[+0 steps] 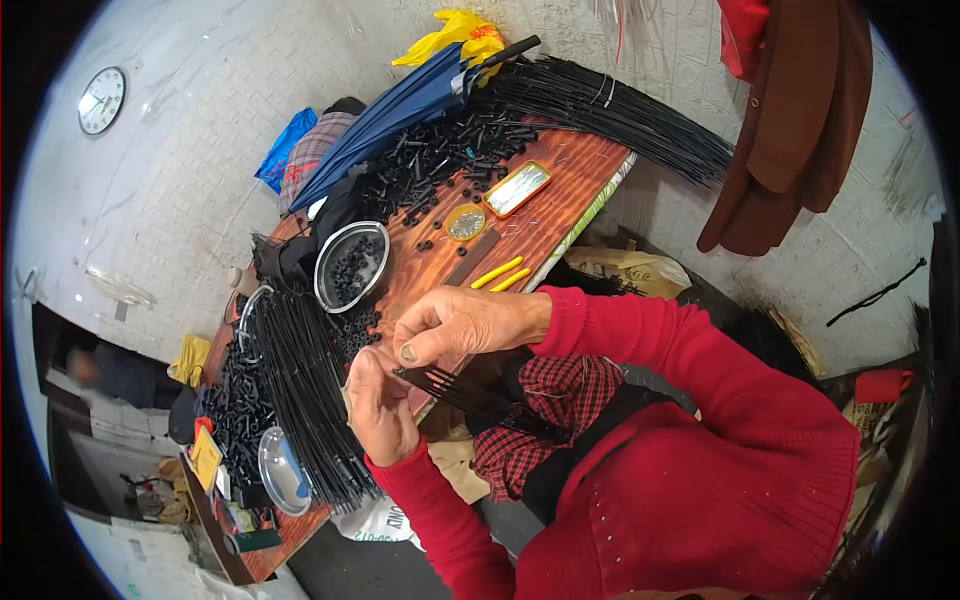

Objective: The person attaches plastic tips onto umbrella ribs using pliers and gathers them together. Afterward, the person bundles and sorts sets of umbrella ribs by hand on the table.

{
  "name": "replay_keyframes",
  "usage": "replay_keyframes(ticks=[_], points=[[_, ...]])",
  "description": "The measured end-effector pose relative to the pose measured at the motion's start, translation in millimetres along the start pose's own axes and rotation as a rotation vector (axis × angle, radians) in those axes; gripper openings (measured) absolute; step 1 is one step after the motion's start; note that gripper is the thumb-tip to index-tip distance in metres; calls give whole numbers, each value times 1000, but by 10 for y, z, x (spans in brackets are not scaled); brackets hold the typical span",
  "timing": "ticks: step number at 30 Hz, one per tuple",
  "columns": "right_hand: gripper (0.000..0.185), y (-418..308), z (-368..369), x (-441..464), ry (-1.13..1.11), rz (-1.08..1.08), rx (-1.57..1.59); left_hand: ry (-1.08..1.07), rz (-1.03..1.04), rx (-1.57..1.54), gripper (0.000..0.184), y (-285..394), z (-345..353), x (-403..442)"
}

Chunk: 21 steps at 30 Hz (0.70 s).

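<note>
Black thin rods (462,393) slant above the worker's lap, their ends at the right hand (455,325), which comes across palm-down, and the left hand (383,405), raised to meet it, both pinched narrow there. I'd judge the work partway: a long black sheaf (305,390) lies on the table (590,158), loose tubular fittings (400,172) heaped farther along.

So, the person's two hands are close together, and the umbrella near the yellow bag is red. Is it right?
The colour is wrong: the head view shows a blue umbrella near the yellow bag. The left hand and right hand are close together.
</note>
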State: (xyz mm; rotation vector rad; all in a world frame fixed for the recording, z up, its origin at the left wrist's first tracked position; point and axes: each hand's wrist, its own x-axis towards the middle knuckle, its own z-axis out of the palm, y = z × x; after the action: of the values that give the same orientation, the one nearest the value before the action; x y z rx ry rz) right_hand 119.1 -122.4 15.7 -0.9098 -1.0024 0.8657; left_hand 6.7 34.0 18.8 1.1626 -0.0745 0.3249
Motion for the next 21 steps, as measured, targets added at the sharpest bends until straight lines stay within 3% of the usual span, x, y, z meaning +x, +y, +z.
replay_keyframes(ticks=[2, 6, 8, 13, 21], points=[[29, 2, 12, 2, 7, -8, 1, -67, -24, -25, 26, 16, -9, 1], [30, -2, -1, -24, 42, -29, 3, 32, -20, 6, 15, 15, 39, -60], [31, 9, -4, -30, 55, -34, 9, -4, -14, 138, 13, -1, -39, -111], [33, -65, 32, -36, 70, 30, 0, -61, 5, 228, 24, 54, -73, -122], [29, -62, 66, -20, 86, 58, 15, -106, -55, 109, 20, -13, -225, -93]])
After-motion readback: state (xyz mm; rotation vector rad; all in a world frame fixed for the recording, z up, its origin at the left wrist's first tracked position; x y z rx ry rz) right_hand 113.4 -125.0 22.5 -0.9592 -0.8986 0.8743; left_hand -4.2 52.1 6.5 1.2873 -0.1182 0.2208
